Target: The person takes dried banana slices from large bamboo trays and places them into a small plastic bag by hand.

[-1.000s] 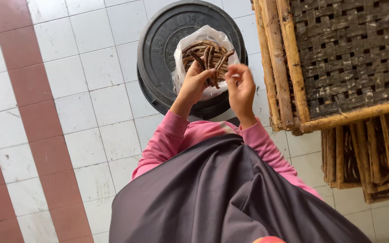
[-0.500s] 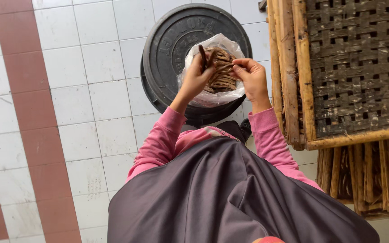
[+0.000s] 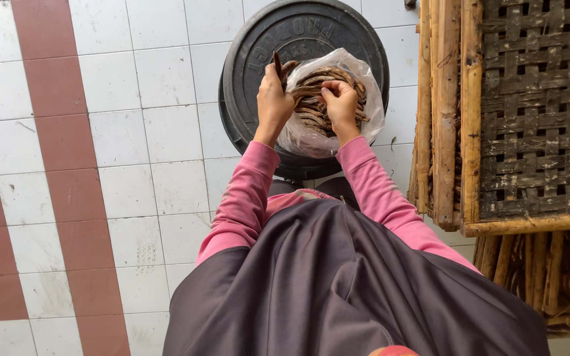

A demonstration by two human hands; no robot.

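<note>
Fingers of the left hand (image 3: 273, 105) are curled shut around one dark brown pod (image 3: 277, 64), which stands up out of the fist over the left rim of the clear plastic bag (image 3: 308, 138); fingers of the right hand (image 3: 340, 102) are bent down and pinched closed into the heap of brown pods (image 3: 311, 99) inside the bag, though whether they actually grip a pod cannot be told, since the fingertips are buried among them. Both hands touch the bag's contents and sit close together, the left at the bag's left edge, the right near its middle. That bag, open at the top and crumpled, rests on a round black weight plate (image 3: 245, 59) lying flat on the floor (image 3: 133, 165), with the bag toward the plate's near right part. White tiles cover the floor, crossed by dark red bands (image 3: 67, 125) to the left. Pink sleeves (image 3: 245, 191) run back from both wrists to a dark grey garment (image 3: 338, 290). Just right of the plate stands a woven bamboo frame (image 3: 529, 112) with wooden slats (image 3: 443, 112) along its left edge
</note>
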